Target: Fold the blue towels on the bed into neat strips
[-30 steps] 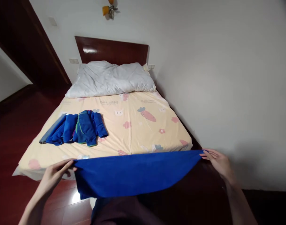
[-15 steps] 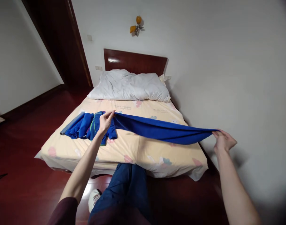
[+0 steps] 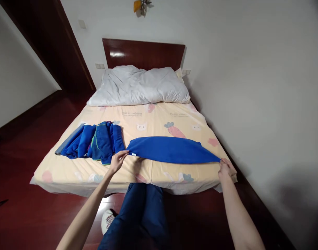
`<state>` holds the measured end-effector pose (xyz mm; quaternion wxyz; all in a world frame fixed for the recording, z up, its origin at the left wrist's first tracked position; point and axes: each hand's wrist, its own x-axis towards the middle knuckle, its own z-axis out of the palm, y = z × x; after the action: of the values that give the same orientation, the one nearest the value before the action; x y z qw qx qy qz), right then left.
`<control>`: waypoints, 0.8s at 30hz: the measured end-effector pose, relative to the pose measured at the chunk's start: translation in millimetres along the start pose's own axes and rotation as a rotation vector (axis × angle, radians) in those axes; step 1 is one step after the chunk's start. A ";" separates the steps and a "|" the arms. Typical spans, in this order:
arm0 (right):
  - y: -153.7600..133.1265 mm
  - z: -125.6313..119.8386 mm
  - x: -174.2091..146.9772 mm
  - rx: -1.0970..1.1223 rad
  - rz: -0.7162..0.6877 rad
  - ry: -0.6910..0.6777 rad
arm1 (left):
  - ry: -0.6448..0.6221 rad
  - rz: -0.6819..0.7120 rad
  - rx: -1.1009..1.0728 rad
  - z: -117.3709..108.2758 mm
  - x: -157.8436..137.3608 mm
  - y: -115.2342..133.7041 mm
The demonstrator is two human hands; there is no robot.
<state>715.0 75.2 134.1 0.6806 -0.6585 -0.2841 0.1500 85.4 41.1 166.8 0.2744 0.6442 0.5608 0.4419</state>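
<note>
A long strip of blue cloth, like a towel (image 3: 169, 150), stretches between my two hands low over the front half of the bed (image 3: 138, 170). Its far edge appears to lie on the sheet. My left hand (image 3: 118, 160) pinches the near left corner, beside a small white tag. At the opposite end, my right hand (image 3: 226, 168) is closed on the near right corner, close to the bed's right edge. Left of my left hand lies a row of folded blue cloths (image 3: 87, 140), one with green edging and one greyish at the far left.
A white quilt (image 3: 145, 86) is bunched against the dark wooden headboard (image 3: 143, 53). A white wall (image 3: 252, 86) runs along the bed's right side. My legs (image 3: 145, 211) stand against the bed's foot, on the dark red floor (image 3: 23, 218).
Both hands have come down toward the bed with the towel, and the right hand has moved left. The towel hung folded in the air; now it spreads wider, low over the sheet.
</note>
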 end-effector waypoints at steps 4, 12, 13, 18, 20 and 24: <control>38.4 -2.2 -18.3 -0.094 0.134 0.303 | -0.154 -0.134 -0.002 33.3 -35.5 -28.8; 63.8 -21.2 -22.1 -0.231 0.066 0.364 | 0.028 -0.369 0.013 48.1 -78.2 -64.3; 66.6 -21.7 -20.7 -0.246 0.064 0.374 | 0.055 -0.380 0.025 47.4 -81.1 -67.0; 78.7 -27.8 -18.1 -0.362 0.120 0.338 | -0.027 -0.234 0.240 40.9 -100.3 -69.9; 77.4 -31.1 -20.6 -0.430 0.138 0.288 | -0.161 -0.086 0.406 37.2 -108.8 -67.3; 55.4 -14.8 -35.9 -0.786 -0.009 0.062 | -0.259 0.094 0.664 37.8 -111.0 -51.4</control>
<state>704.6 47.3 73.3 0.3854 -0.8719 -0.3019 0.0068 96.1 -49.3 76.8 0.0981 0.7739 0.6041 0.1624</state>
